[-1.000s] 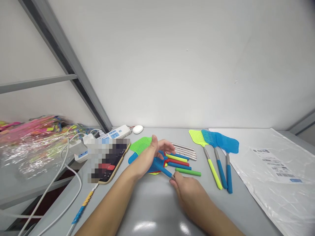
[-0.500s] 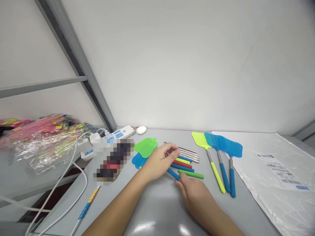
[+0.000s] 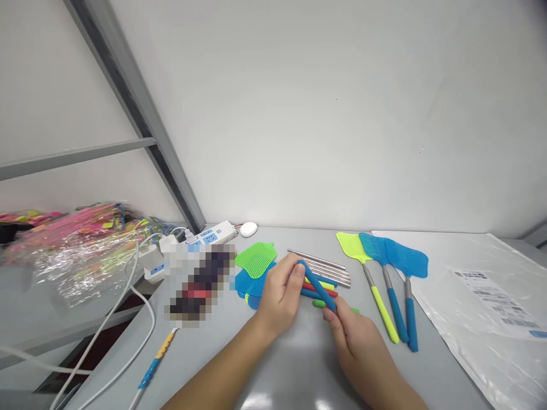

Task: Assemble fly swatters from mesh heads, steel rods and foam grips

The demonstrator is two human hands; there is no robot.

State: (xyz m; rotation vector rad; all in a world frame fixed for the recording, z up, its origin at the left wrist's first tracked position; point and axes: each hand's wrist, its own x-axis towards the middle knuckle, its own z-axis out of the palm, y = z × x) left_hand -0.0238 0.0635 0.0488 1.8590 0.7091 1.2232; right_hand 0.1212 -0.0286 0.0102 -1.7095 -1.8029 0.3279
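Note:
A blue foam handle grip [image 3: 317,285] is held slanting above the table between my two hands. My left hand [image 3: 280,296] is closed at its upper end, the thumb on top. Closed round its lower end is my right hand [image 3: 356,336]. Behind them lie several loose handle grips, among them a red grip [image 3: 333,293] and a green grip [image 3: 318,304], partly hidden. Several metal rods [image 3: 316,260] lie just beyond. Beside my left hand are a green fly swatter head [image 3: 256,259] and blue swatter heads [image 3: 248,283], partly covered.
On the right lie a yellow-green fly swatter [image 3: 382,310] and two blue fly swatters [image 3: 405,259], next to a white plastic mailing bag [image 3: 482,290]. Leftward are a power strip [image 3: 213,233], a white mouse-like object [image 3: 248,229], a blurred-out item, cables [image 3: 151,319] and bagged colourful goods [image 3: 98,245].
My hands have lifted the blue grip off the pile toward me and tilted it more steeply. My left hand has come down and closed at its upper end. The view has shifted slightly.

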